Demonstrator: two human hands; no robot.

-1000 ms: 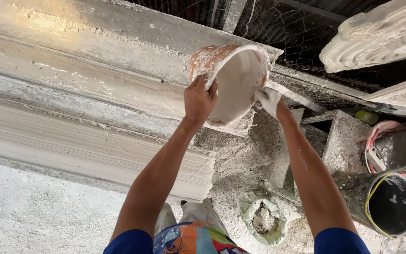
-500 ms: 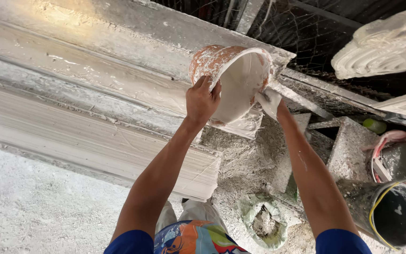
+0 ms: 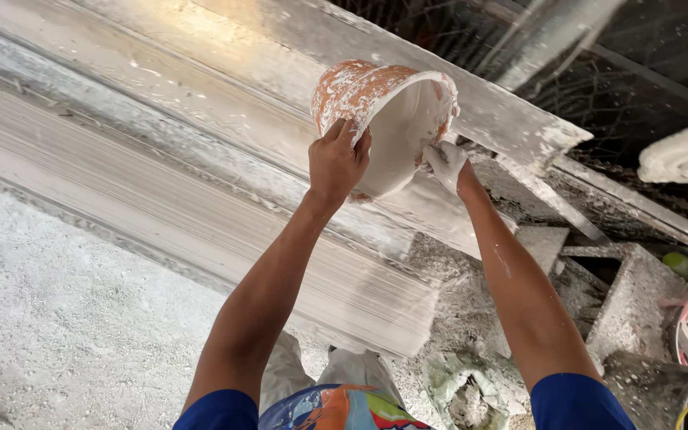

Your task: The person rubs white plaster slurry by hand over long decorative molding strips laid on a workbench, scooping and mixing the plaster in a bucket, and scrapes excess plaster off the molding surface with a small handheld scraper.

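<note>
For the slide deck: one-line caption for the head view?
Both hands, left hand and right hand, tilt a plaster-caked orange bucket over a long white moulding.

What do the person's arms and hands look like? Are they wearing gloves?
No gloves. Both arms are bare up to short blue sleeves. The right hand is coated in white plaster, with streaks along that forearm. The left hand looks mostly clean.

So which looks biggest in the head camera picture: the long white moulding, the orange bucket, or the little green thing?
1. Long white moulding, biggest by far.
2. Orange bucket, tipped between the left hand and right hand.
3. Green thing, smallest, though it sits farther off, so that is less sure.
</note>
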